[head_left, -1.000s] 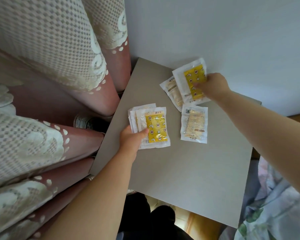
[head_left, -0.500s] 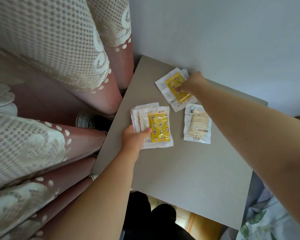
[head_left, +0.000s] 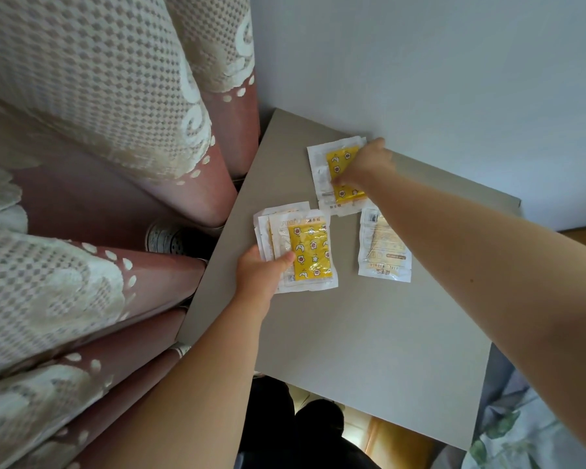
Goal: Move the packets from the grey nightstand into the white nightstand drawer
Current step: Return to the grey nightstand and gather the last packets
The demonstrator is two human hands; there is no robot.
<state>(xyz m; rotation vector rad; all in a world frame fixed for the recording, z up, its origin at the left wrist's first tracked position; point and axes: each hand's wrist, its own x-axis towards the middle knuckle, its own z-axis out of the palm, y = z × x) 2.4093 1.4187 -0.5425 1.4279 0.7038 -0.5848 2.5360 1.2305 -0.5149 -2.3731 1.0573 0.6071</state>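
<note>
My left hand (head_left: 261,272) grips a stack of clear packets (head_left: 305,252), the top one showing a yellow patterned pouch, held just over the grey nightstand top (head_left: 352,340). Farther back, my right hand (head_left: 366,164) pinches another yellow packet (head_left: 335,170) that lies over a second packet near the wall. A single pale packet (head_left: 384,248) lies flat and untouched under my right forearm. The white nightstand is not in view.
Pink curtains with white lace (head_left: 99,164) hang close along the nightstand's left side. A pale wall (head_left: 420,62) backs it. Floral bedding (head_left: 528,434) shows at the lower right, and my dark-clothed legs (head_left: 295,428) stand before the front edge.
My right hand carried its yellow packet leftward and down onto the packet lying by the wall, and now grips there. My left hand has kept its stack almost still.
</note>
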